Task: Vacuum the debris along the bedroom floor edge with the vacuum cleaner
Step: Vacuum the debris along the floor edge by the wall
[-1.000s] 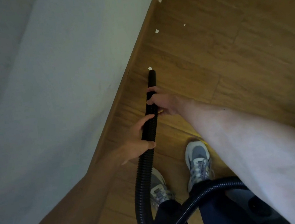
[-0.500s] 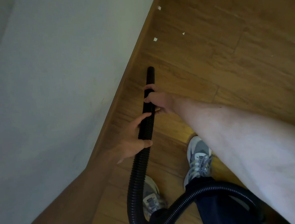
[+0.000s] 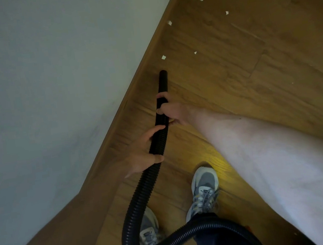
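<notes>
Head view: both hands grip the black vacuum hose (image 3: 157, 143), left hand (image 3: 144, 154) behind right hand (image 3: 172, 113). Its nozzle (image 3: 163, 79) points at white debris (image 3: 163, 57) beside the skirting board (image 3: 132, 89).

The black ribbed hose (image 3: 142, 193) runs off the bottom edge of the frame, and the vacuum cleaner's body is out of view, so where the hose ends cannot be told. The left hand (image 3: 146, 154) and right hand (image 3: 172, 113) wrap the hose, hiding the stretches under their fingers. The nozzle's mouth (image 3: 163, 73) faces away, so its opening is unseen. Both forearms are cut by the lower edges. The left shoe (image 3: 149, 232) is partly covered by the hose. The white scraps (image 3: 163, 57) are too small to identify.
</notes>
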